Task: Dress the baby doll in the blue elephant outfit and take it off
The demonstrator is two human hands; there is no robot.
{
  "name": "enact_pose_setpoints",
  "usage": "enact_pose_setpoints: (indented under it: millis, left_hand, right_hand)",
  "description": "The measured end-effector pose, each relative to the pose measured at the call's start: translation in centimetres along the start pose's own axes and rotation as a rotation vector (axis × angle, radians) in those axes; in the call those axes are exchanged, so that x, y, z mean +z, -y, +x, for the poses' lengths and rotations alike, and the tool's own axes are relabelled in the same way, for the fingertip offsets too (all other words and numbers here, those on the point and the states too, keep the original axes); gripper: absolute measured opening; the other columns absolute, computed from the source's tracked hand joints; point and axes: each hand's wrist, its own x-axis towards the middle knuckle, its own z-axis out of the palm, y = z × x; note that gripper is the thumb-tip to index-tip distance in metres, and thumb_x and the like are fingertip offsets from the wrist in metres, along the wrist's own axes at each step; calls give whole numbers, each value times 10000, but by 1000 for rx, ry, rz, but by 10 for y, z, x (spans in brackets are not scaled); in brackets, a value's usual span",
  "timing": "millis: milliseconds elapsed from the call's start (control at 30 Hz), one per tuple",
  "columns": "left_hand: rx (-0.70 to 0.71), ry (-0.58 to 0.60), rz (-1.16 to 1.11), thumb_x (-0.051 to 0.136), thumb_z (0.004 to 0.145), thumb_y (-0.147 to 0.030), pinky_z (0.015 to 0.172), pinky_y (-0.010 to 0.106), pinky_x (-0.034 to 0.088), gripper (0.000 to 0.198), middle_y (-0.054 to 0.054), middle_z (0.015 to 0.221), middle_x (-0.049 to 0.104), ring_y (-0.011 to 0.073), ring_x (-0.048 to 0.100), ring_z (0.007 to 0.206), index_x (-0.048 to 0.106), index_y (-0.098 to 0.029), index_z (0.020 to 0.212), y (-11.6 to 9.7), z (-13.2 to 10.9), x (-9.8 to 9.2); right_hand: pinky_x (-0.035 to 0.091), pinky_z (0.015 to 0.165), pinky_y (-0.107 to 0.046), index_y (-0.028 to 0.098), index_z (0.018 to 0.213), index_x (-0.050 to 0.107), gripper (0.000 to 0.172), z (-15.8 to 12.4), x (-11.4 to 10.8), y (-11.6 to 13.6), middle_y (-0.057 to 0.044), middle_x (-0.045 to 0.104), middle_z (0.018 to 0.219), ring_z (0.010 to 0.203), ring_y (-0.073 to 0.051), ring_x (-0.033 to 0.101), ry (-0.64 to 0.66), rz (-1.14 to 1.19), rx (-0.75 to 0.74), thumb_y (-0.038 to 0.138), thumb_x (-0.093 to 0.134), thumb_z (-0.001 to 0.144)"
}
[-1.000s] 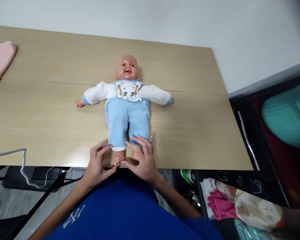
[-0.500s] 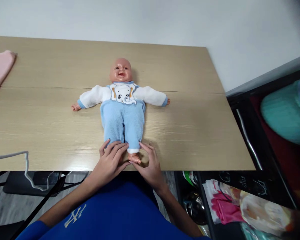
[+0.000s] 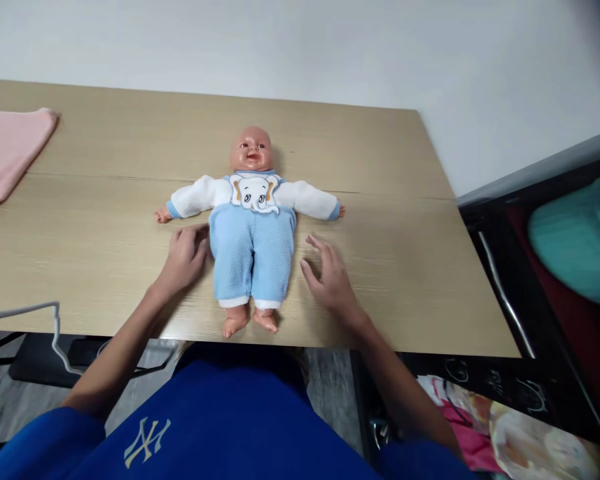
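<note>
A baby doll [image 3: 253, 230] lies face up on the wooden table [image 3: 390, 267], arms spread, in a white top with an elephant picture and light blue trousers. Its bare feet reach the table's near edge. My left hand [image 3: 184, 257] hovers just left of the doll's hip, fingers loosely curled and holding nothing. On the other side my right hand [image 3: 330, 275] sits a little off the doll's leg, fingers spread and empty.
A pink cloth [image 3: 7, 157] lies at the table's far left. A white cable [image 3: 35, 320] hangs over the near left edge. To the right stands a dark shelf [image 3: 505, 293] with a teal item [image 3: 577, 237] and colourful packets [image 3: 510, 427] below.
Both hands have left the doll's feet and trouser cuffs and moved up and apart to either side of its legs. The feet now lie bare at the table edge.
</note>
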Motion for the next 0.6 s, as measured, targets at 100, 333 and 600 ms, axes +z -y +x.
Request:
enact_pose_setpoints:
  millis: [100, 333, 600]
  left_hand:
    - [70, 124, -68, 672, 1005, -390, 1324, 714, 437, 515, 237, 1518, 742, 466, 626, 1431, 692, -148, 1458, 17, 38, 8]
    - [-140, 147, -792, 970, 862, -571, 1242, 527, 562, 622, 154, 1358, 804, 393, 716, 1371, 719, -198, 1292, 6, 58, 20]
    - [-504, 68, -1206, 1011, 824, -472, 834, 349, 586, 489, 30, 984, 771, 252, 749, 980, 713, -239, 1134, -5, 59, 29]
  right_hand:
    - [440, 1383, -779, 200, 1638, 634, 614, 58, 20, -25, -247, 673, 1641, 1575, -464, 613, 103, -61, -99, 368, 677, 1049]
    - [470, 1411, -639, 267, 1496, 691, 674, 105, 48, -37, -168, 742, 1603, 1577, -414, 637, 116, 413, 2, 568, 864, 918]
    - [671, 1189, -583, 322, 1139, 736, 623, 108, 56, -27, -66, 889, 1273, 1433, -376, 759, 7, 1083, 444, 806, 943, 805]
